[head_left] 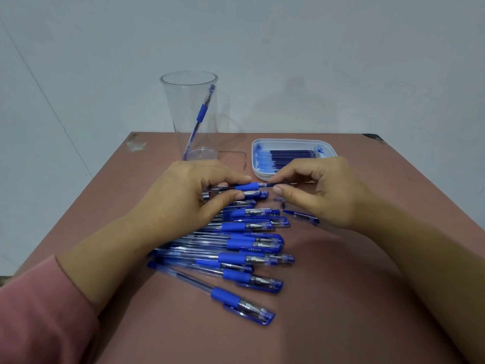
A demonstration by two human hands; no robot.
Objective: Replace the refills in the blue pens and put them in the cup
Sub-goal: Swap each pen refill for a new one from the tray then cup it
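My left hand grips a blue pen barrel by its blue rubber grip, held level above the table. My right hand pinches a thin dark refill that sticks out of the barrel's open end. A clear plastic cup stands at the back with one blue pen leaning inside. A white tray at the back right holds several dark blue refills. Several capped blue pens lie in a row below my hands.
A loose pen cap and a small metal tip piece lie on the brown table under my right hand. A pale wall stands right behind the table's far edge.
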